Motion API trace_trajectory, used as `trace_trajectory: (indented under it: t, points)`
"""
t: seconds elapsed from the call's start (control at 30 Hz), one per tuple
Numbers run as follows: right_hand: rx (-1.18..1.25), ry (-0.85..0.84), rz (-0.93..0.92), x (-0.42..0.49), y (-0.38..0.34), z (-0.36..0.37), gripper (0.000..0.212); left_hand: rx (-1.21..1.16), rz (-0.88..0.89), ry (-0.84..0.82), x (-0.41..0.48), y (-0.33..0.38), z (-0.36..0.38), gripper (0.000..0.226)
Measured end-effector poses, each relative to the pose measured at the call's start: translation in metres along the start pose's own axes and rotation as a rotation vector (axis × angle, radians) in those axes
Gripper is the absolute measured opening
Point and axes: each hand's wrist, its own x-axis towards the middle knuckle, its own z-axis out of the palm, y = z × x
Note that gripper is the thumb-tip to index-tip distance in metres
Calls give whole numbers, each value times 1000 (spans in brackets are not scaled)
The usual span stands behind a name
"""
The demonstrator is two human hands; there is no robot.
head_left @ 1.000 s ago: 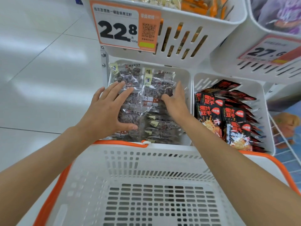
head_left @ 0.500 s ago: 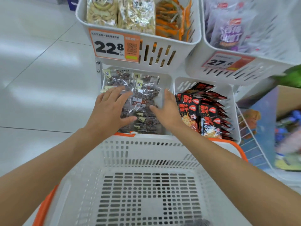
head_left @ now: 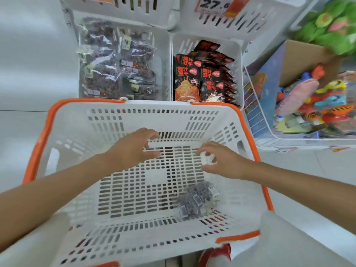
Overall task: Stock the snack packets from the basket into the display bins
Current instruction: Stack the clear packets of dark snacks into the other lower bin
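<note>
snack packet [head_left: 196, 201] lies alone at the lower right of the basket [head_left: 154, 122] floor, nearer than both hands. left hand [head_left: 133, 149] hovers loosely curled and empty; right hand [head_left: 223, 160] is curled, around what i cannot tell. the heaped bin [head_left: 165, 54], upper left, may shed a slick packet laid on top. pale glossy tiles [head_left: 28, 64] at left, a toy box [head_left: 300, 60] at right.
</note>
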Motion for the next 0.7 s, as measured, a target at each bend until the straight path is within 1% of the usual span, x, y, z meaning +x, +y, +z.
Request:
trace_trajectory:
  t: [0.07, 0.1, 0.2, 0.27, 0.3, 0.33, 0.37, 0.43, 0.47, 0.53, 0.6, 0.67, 0.7]
  points:
    - [83, -141, 136, -1, 25, 28, 49, -55, -64, -32, -3, -12, 17, 54]
    - [75, -217, 164, -1, 34, 40, 55, -77, -86, -33, -4, -17, 23, 53]
    - [-68, -403, 139, -1, 56, 71, 73, -125, -137, -47, -6, -26, 38, 50]
    - [-160, -483, 132, 4, 68, 89, 84, -156, -160, -61, -8, -29, 43, 49]
    - [-209, -507, 107, 7, 67, 96, 85, -158, -164, -62, -9, -30, 44, 49]
    - [-237, -508, 68, 11, 65, 102, 81, -161, -171, -64, -10, -30, 44, 48]
    - [-225, -475, 21, 17, 63, 105, 68, -167, -178, -71, -11, -31, 44, 47]
    - [-47, -361, 50, 27, 48, 96, 31, -205, -199, -87, -11, -28, 42, 49]
    - [60, -302, 78, 32, 39, 86, 22, -254, -216, -84, -10, -24, 42, 52]
    - [245, -226, 137, 43, 17, 61, 23, -412, -229, -89, -4, -7, 40, 61]
    - [367, -208, 63, 47, -7, 38, 14, -563, -200, -132, 7, 15, 38, 69]
    - [514, -206, -18, 46, -27, 23, 21, -685, -183, -139, 18, 31, 34, 67]
    - [613, -195, -24, 44, -30, 19, 19, -714, -202, -99, 23, 32, 30, 59]
